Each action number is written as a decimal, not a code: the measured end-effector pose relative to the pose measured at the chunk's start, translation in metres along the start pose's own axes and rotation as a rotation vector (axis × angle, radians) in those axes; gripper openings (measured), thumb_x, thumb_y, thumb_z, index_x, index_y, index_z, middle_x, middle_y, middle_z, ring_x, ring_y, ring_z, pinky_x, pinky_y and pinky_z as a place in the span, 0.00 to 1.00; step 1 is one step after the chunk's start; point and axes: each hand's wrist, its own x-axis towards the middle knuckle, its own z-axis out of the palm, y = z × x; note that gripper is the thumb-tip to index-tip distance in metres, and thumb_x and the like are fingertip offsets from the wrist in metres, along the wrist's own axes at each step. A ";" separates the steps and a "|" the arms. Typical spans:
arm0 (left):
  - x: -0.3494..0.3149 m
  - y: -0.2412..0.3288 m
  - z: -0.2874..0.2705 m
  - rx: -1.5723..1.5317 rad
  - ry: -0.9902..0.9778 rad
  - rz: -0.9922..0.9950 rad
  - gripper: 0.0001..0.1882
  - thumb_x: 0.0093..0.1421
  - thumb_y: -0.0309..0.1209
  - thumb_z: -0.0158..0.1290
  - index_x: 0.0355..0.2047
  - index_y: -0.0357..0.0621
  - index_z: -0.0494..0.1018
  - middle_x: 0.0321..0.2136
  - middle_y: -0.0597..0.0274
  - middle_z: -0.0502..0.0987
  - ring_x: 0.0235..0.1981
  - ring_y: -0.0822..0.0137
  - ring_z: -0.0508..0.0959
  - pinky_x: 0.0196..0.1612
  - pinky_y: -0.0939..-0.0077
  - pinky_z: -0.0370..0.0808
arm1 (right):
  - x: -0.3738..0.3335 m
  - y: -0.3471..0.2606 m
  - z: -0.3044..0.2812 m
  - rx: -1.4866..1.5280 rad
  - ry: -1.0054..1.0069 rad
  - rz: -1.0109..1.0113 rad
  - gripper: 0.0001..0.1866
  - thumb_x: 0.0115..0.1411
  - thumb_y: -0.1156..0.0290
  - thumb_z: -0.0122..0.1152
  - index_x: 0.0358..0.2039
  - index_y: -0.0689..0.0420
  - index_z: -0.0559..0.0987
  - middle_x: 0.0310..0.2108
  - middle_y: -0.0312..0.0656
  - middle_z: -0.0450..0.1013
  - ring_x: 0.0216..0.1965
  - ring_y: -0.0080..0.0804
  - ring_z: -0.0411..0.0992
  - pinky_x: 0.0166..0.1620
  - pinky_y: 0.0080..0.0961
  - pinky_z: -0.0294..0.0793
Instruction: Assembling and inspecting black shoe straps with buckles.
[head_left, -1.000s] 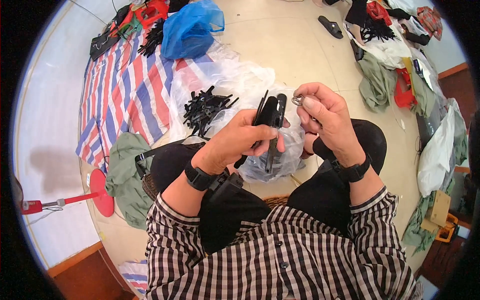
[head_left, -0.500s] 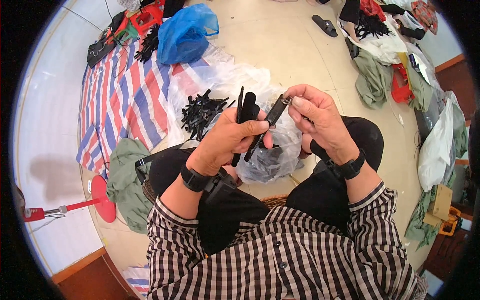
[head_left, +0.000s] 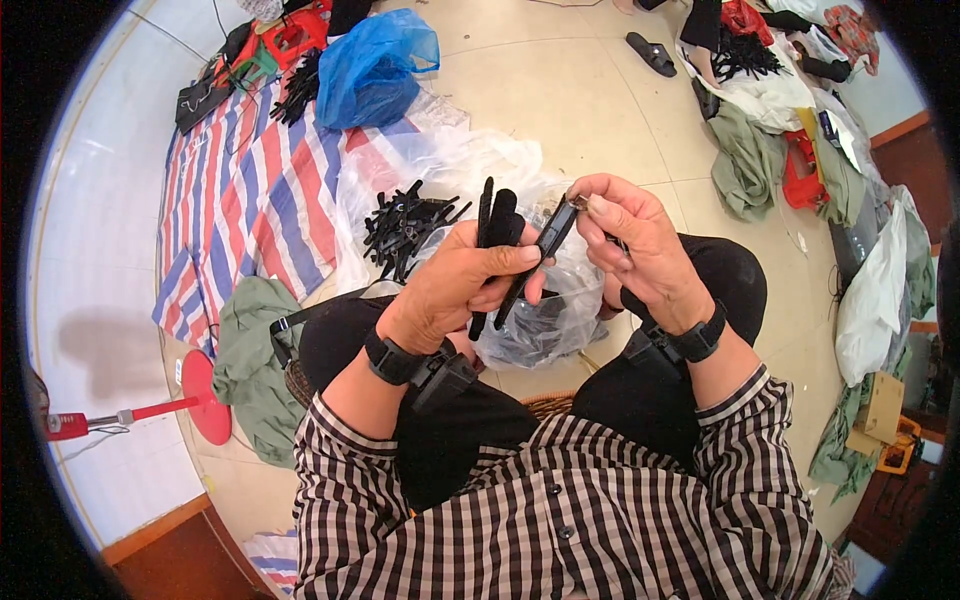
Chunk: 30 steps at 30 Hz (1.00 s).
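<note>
My left hand [head_left: 440, 285] is closed around several long, flat black pieces [head_left: 499, 222], which fan out between its fingers and look like parts of hair clips. One narrow black piece [head_left: 554, 232] slants up to the right from its thumb, with a recessed face showing. At that piece's upper end, the thumb and forefinger of my right hand [head_left: 645, 245] pinch a small shiny metal part [head_left: 580, 202], too small to name. Below both hands sits a clear plastic bag [head_left: 545, 325] with dark things inside. A pile of similar black pieces [head_left: 405, 228] lies left of my hands.
A striped red, white and blue sheet [head_left: 250, 190] covers the floor at left, with a blue bag [head_left: 370, 75] on it. At left stands a red round base [head_left: 208, 398]. A dark slipper [head_left: 651, 54] and green cloth [head_left: 748, 160] lie farther off.
The narrow black piece has turned slightly and now shows its recessed face. My hands have barely shifted, and both keep their grip.
</note>
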 end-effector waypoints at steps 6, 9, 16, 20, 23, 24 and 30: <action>-0.001 0.002 -0.001 -0.032 -0.043 -0.027 0.07 0.56 0.29 0.52 0.32 0.37 0.70 0.17 0.56 0.74 0.07 0.83 0.57 0.09 0.90 0.50 | 0.002 0.004 0.000 -0.048 -0.032 -0.009 0.10 0.60 0.68 0.51 0.40 0.59 0.72 0.20 0.31 0.66 0.13 0.11 0.55 0.16 0.07 0.51; 0.000 0.000 -0.001 -0.069 -0.036 -0.029 0.08 0.56 0.29 0.52 0.32 0.37 0.70 0.17 0.56 0.74 0.07 0.83 0.57 0.09 0.90 0.50 | 0.000 0.006 0.002 -0.092 -0.016 -0.007 0.10 0.60 0.68 0.51 0.40 0.59 0.72 0.20 0.31 0.67 0.14 0.10 0.55 0.16 0.07 0.51; -0.003 0.000 0.000 -0.091 -0.049 -0.045 0.06 0.56 0.29 0.51 0.31 0.38 0.70 0.16 0.59 0.72 0.07 0.83 0.57 0.09 0.90 0.49 | -0.003 0.002 0.014 -0.502 0.015 -0.102 0.09 0.59 0.70 0.52 0.38 0.59 0.72 0.20 0.30 0.67 0.18 0.10 0.58 0.19 0.07 0.54; -0.002 -0.001 0.000 -0.079 -0.033 -0.029 0.06 0.55 0.28 0.51 0.31 0.38 0.70 0.15 0.60 0.72 0.07 0.83 0.57 0.09 0.89 0.49 | -0.005 0.006 0.020 -0.555 -0.049 -0.150 0.09 0.59 0.70 0.52 0.39 0.59 0.72 0.19 0.29 0.67 0.18 0.10 0.59 0.20 0.08 0.55; -0.003 0.002 0.003 -0.073 -0.024 -0.041 0.06 0.55 0.28 0.51 0.30 0.38 0.70 0.15 0.60 0.72 0.07 0.83 0.57 0.09 0.89 0.49 | -0.004 0.004 0.015 -0.376 -0.059 -0.039 0.10 0.59 0.70 0.51 0.39 0.59 0.73 0.20 0.30 0.67 0.18 0.10 0.59 0.19 0.07 0.54; -0.002 0.001 0.002 -0.076 -0.022 -0.043 0.06 0.55 0.28 0.51 0.30 0.38 0.70 0.15 0.60 0.72 0.07 0.83 0.57 0.09 0.89 0.49 | -0.003 0.003 0.013 -0.375 -0.059 -0.035 0.10 0.59 0.70 0.51 0.39 0.59 0.73 0.20 0.30 0.67 0.18 0.10 0.59 0.19 0.07 0.54; -0.002 0.000 -0.004 -0.116 -0.069 -0.044 0.07 0.55 0.28 0.52 0.33 0.39 0.68 0.17 0.58 0.73 0.07 0.83 0.57 0.09 0.89 0.50 | -0.002 0.007 0.013 -0.156 -0.115 0.043 0.11 0.59 0.69 0.52 0.40 0.59 0.73 0.21 0.34 0.68 0.15 0.10 0.58 0.16 0.05 0.52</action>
